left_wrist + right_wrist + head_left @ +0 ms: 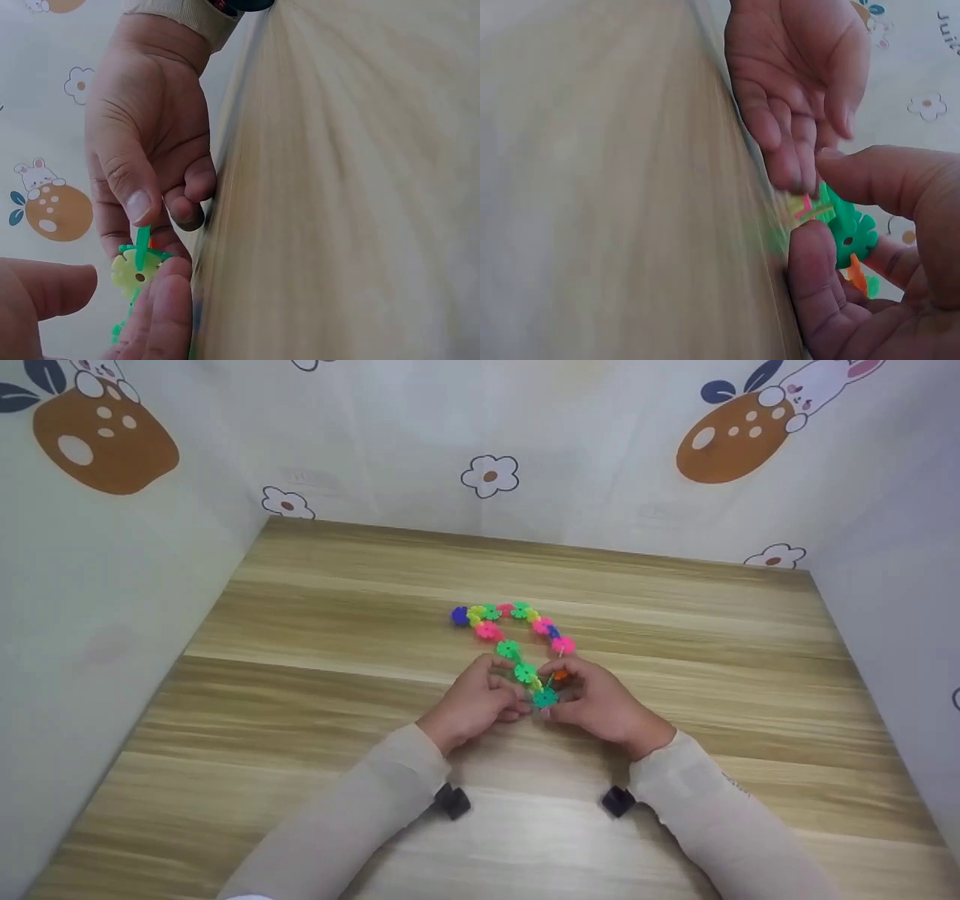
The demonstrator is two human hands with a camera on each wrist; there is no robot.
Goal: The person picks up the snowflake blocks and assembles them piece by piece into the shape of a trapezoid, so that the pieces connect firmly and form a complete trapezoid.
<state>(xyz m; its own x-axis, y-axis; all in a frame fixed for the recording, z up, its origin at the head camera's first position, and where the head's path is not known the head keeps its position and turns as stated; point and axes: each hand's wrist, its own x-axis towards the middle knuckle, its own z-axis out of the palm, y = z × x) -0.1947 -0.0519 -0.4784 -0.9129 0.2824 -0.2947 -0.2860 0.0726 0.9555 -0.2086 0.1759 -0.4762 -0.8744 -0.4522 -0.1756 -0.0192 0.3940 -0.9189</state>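
Note:
Small plastic flower-shaped snap pieces, notched and in several colours, form a looped chain on the table. At its near end, my right hand pinches a green flower piece between thumb and fingers. An orange piece shows beside those fingers. My left hand lies along the chain's near left side, its thumb apart from its fingers. In the left wrist view, its fairly straight fingers touch or lie beside a pale yellow flower piece. The fingers partly hide the joint between pieces.
A blue piece sticks out at the chain's far left corner. Wood-grain table surrounds the work, with patterned walls behind and at both sides. Black wrist devices hang under the beige sleeves.

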